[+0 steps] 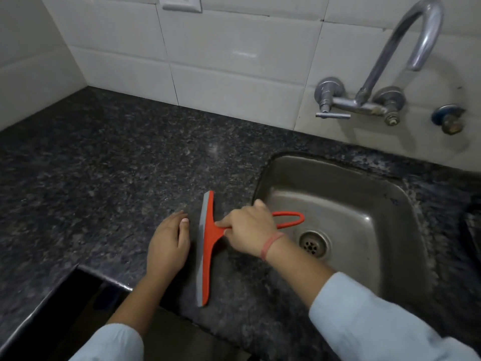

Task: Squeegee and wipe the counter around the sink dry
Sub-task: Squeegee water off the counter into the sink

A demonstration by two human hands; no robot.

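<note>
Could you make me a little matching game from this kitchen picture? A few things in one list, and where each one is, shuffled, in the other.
Things:
1. squeegee
2. tap
3. drain
4. left hand

Places:
A. in the bottom of the sink
B. on the tiled wall above the sink
C. flat on the counter, beside the blade
D. on the counter, held in the right hand

Pairs: 1-D, 2-B, 3-A, 4-C

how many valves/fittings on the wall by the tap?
3. Left valve with the lever handle, middle valve right of the spout base, and a blue-ringed fitting farthest right. More could lie beyond the right frame edge.
</note>
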